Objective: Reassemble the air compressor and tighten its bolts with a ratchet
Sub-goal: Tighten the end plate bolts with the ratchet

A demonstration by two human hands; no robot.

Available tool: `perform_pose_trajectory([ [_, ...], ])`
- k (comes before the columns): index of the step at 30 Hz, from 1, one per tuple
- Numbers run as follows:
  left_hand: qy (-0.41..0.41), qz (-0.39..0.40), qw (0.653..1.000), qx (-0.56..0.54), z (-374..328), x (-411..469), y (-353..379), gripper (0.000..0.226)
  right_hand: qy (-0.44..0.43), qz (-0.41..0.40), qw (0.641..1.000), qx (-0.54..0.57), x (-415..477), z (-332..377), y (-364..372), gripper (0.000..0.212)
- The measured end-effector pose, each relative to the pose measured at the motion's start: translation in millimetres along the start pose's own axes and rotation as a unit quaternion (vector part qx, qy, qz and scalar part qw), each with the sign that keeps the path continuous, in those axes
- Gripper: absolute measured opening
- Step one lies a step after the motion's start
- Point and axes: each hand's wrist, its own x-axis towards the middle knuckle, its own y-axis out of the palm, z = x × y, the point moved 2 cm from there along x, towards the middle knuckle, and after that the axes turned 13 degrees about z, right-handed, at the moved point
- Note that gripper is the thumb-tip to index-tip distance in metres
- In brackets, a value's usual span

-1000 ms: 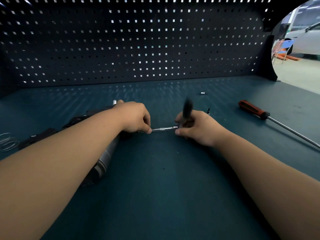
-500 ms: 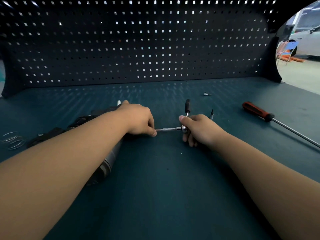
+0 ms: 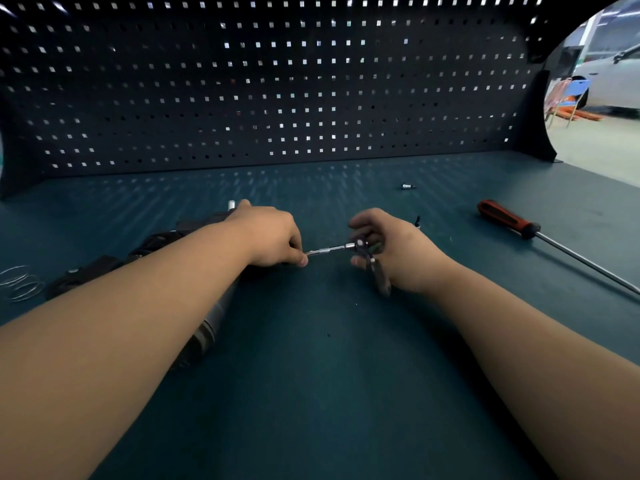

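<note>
The air compressor (image 3: 214, 317) lies on its side, and the left hand (image 3: 273, 237) is curled over its right end, gripping it so it cannot roll. The thumb tip touches the extension bar (image 3: 329, 251), I'd guess to keep it seated on a bolt hidden under the fingers. At the bar's end away from the compressor, the right hand (image 3: 394, 251) curls round the ratchet (image 3: 379, 282), whose blurred handle points toward the person, seemingly mid-stroke. The screwdriver (image 3: 505, 220) lies well to the compressor's right.

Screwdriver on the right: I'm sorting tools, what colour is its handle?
The screwdriver handle is red with black accents, head view.
</note>
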Motion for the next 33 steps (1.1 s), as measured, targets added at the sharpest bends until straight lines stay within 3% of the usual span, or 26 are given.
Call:
perform_pose_trajectory([
  [6, 0.0, 0.003, 1.0, 0.018, -0.7, -1.5, 0.8, 0.028, 0.086, 0.043, 0.993, 0.061, 0.4, 0.0, 0.2, 0.018],
  [9, -0.002, 0.004, 1.0, 0.024, -1.2, -1.2, 0.4, 0.031, 0.154, 0.065, 0.984, 0.055, 1.3, 0.7, 4.5, 0.04],
  [11, -0.001, 0.008, 1.0, 0.026, -1.3, -0.8, 0.2, 0.031, 0.171, 0.062, 0.982, 0.046, 1.9, 2.3, 4.3, 0.043],
  [17, -0.004, 0.019, 1.0, 0.025, -1.4, -0.6, 0.4, 0.035, 0.175, 0.077, 0.981, 0.015, 3.0, -0.1, 4.0, 0.042],
  [21, -0.009, 0.019, 0.999, 0.024, -1.7, -0.5, 0.8, 0.036, 0.101, 0.058, 0.993, 0.037, 2.7, -3.1, 2.1, 0.011],
  [24, -0.01, 0.01, 1.0, 0.01, -0.8, -0.7, 0.0, 0.035, 0.004, 0.041, 0.991, -0.125, 1.3, 0.2, -2.8, 0.026],
  [26, -0.008, 0.009, 1.0, 0.008, -1.5, -1.4, -0.2, 0.035, -0.019, 0.037, 0.984, -0.172, 0.6, 3.3, -0.3, 0.032],
  [31, -0.012, 0.01, 1.0, 0.009, -1.1, -3.2, -0.3, 0.035, 0.049, 0.029, 0.997, -0.049, -1.9, 0.1, 0.3, 0.017],
  [33, -0.013, 0.012, 1.0, 0.009, -1.1, -3.4, -0.1, 0.035, 0.103, 0.06, 0.992, -0.04, -1.8, 1.6, 0.2, 0.024],
])
